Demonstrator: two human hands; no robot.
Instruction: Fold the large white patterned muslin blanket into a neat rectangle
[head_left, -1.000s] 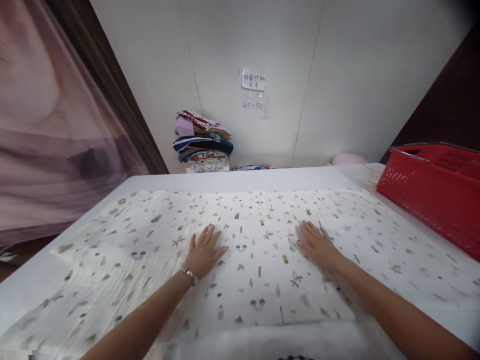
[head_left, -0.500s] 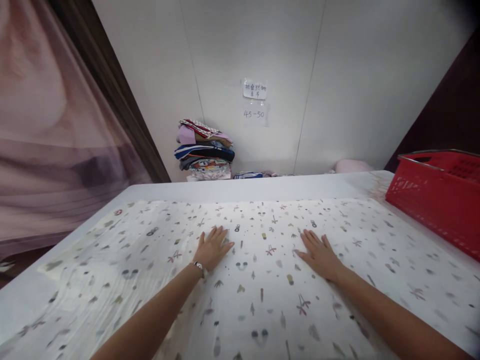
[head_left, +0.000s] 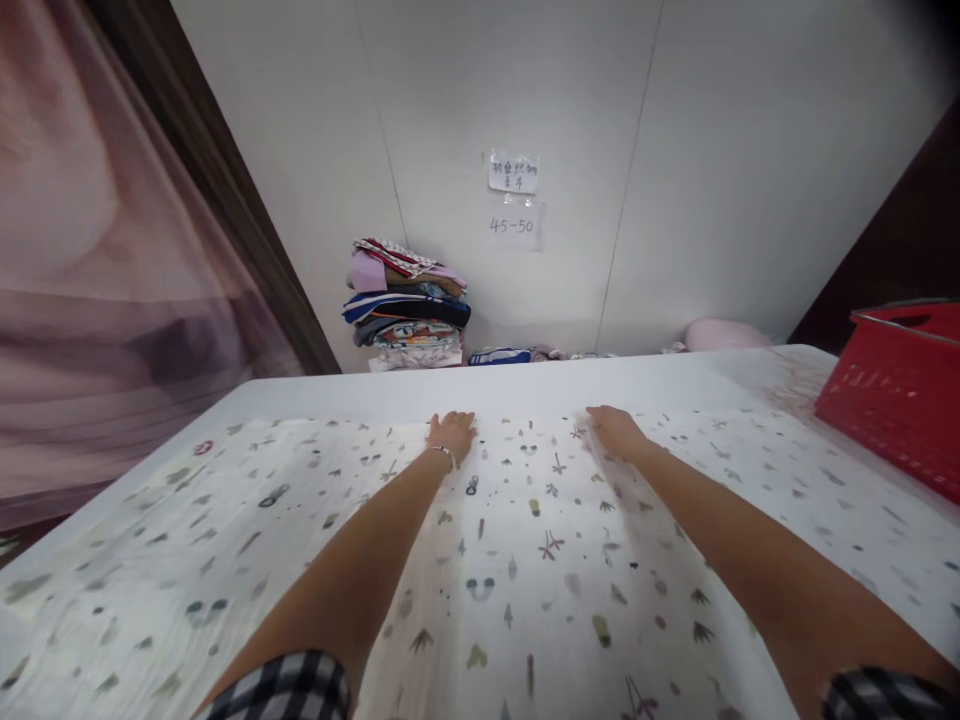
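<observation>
A thin white cloth (head_left: pixel 517 560) printed with small leaves, flowers and other motifs lies spread over the table. My left hand (head_left: pixel 451 434), with a bracelet at its wrist, rests near the cloth's far edge, fingers stretched forward. To its right, my right hand (head_left: pixel 616 434) is also at the far edge, its fingers pointing left and partly hidden behind the hand. Both hands touch the cloth, palms down. Faint ripples show in the fabric on the left.
At the right stands a red plastic basket (head_left: pixel 892 400) on the white table (head_left: pixel 525 388). Folded fabrics (head_left: pixel 409 305) are piled behind the table against the wall, beside a pink bundle (head_left: pixel 724 335). A pinkish curtain (head_left: pixel 135 300) hangs at the left.
Both hands have slid forward from the middle of the cloth to its far edge. Checked sleeves have come into view, and the cloth's left part lies smoother.
</observation>
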